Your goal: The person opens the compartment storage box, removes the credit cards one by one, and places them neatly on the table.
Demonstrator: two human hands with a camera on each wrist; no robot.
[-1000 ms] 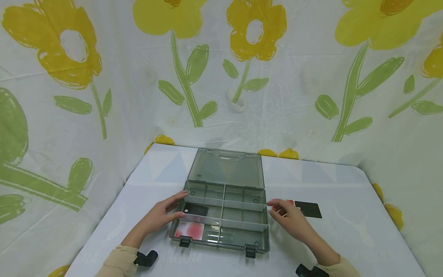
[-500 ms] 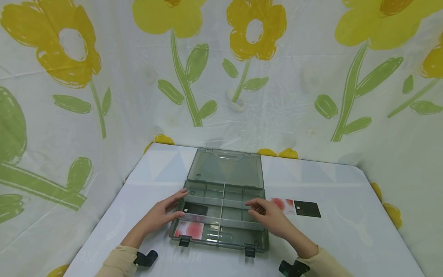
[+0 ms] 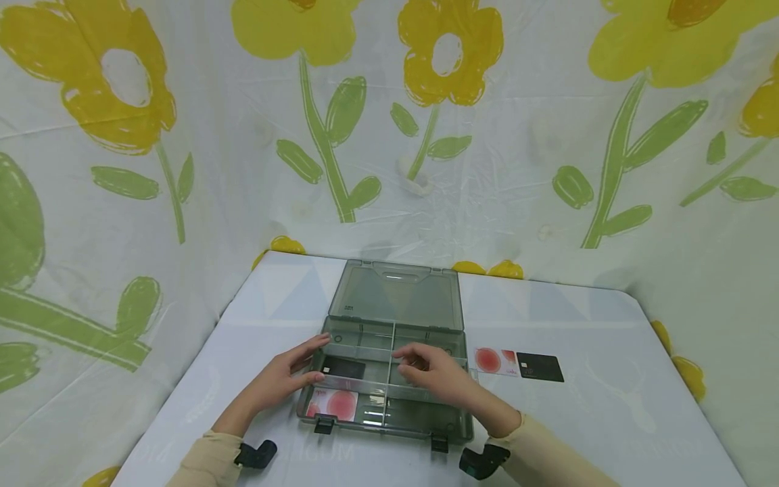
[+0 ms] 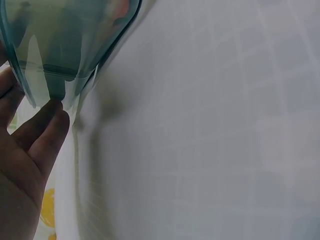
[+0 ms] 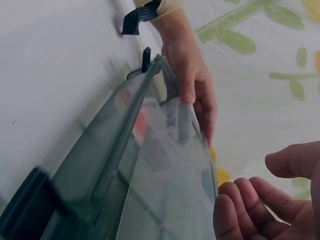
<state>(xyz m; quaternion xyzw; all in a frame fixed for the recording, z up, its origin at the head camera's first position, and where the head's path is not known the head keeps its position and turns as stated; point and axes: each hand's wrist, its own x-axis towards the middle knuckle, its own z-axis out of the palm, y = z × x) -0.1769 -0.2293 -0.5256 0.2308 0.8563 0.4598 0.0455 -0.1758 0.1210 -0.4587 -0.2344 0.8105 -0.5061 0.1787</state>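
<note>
The room is closed in by a white cloth (image 3: 517, 149) printed with big yellow flowers and green leaves, filling the upper part of the frame. Below it spreads a pale table (image 3: 608, 426), faintly patterned with blue triangles along its far edge.

A see-through grey box (image 3: 426, 414) sits at the lower centre, its lid (image 3: 398, 297) laid back towards the top of the frame. Inside, a black card (image 3: 345, 367) lies in the middle-left compartment and a pink-and-white card (image 3: 333, 405) in the one just below it. Right of the box, near its side, a red-and-white card (image 3: 496, 361) and a dark card (image 3: 540, 367) lie side by side on the tabletop.

The left hand (image 3: 286, 372) rests against the box's left side, thumb and fingers spread wide. The right hand (image 3: 438, 373) hangs over the box's right half, fingers loosely bent, a gap between thumb and fingertips, holding nothing; from here I can't tell whether it touches a divider. Both hands come from tan sleeves (image 3: 209, 460).
</note>
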